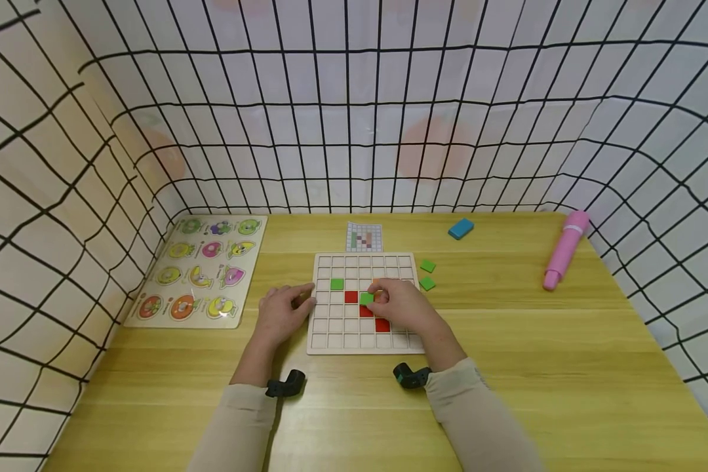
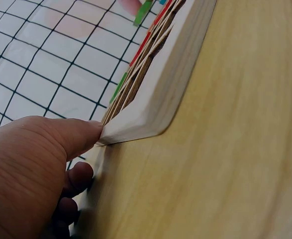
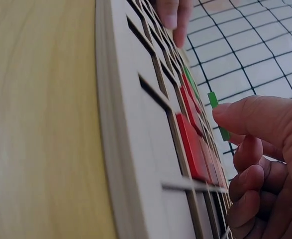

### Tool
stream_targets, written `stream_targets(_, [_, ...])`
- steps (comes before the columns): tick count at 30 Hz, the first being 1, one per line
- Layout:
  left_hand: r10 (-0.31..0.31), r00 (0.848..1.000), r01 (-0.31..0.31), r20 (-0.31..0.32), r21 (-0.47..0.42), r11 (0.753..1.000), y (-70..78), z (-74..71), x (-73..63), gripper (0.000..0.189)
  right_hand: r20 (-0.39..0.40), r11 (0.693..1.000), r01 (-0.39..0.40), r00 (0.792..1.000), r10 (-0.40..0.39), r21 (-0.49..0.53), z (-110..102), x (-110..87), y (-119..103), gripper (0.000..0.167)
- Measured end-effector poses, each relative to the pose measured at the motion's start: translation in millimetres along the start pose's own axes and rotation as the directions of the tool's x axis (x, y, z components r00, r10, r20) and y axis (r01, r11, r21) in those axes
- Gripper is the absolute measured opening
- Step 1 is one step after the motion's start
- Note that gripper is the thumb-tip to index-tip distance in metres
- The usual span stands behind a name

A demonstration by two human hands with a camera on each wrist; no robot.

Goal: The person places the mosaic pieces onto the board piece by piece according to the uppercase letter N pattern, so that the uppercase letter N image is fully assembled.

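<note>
Right fingers, curled, pinch green tile above grid board.

Head view: bright, even, diffuse light; pale sheen on the wooden tabletop; black mesh curves near the frame's edges | Left wrist: soft shadow below the left hand | Right wrist: faint glare far left; board blurred at its nearest divider
</note>
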State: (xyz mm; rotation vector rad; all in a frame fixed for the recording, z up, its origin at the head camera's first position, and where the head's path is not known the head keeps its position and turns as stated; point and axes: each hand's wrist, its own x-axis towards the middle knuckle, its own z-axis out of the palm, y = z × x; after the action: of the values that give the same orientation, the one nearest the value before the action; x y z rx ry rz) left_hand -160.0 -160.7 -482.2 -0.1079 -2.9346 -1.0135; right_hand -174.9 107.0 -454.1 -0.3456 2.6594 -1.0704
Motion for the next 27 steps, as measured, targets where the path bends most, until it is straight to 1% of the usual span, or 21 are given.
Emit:
stream_targets(6, [0.011, 1.0, -0.011, -0.006, -0.003, 1.0, -0.4, -0.3, 0.5, 0.039, 0.006, 1.0, -0.016, 1.0, 0.016, -0.02, 9, 3.4, -12, 0.026])
stream_targets(9, [0.013, 1.0, -0.013, -0.006, -0.001, 1.0, -0.6, -0.8, 0.7, 0.039, 0.016, 1.0, 0.002, 1.0, -0.002, -0.028, 14, 6.0, -18, 0.027])
stream_targets(15, [0.005, 1.0, -0.005, 0.006, -0.004, 1.0, 1.1, -1.8, 0.0, 0.039, 0.026, 0.995, 0.067, 0.998, -0.065, -0.079, 25, 13.6, -29, 0.026])
stream_targets(19, [0.004, 1.0, -0.004, 0.005, 0.001, 1.0, 0.6, -1.3, 0.0, 0.039, 0.033, 0.992, 0.064, 0.998, -0.061, -0.105, 30, 17.9, -36, 0.026])
stream_targets(23, [0.011, 1.0, -0.011, -0.001, 0.003, 1.0, -0.1, -1.2, -0.1, 0.039, 0.014, 0.987, 0.061, 0.998, -0.059, -0.152, 32, 21.8, -41, 0.024])
stream_targets(27, [0.017, 1.0, -0.017, -0.01, -0.004, 1.0, -0.2, -1.2, -0.4, 0.038, 0.008, 0.982, 0.049, 0.999, -0.048, -0.18, 33, 25.3, -43, 0.027])
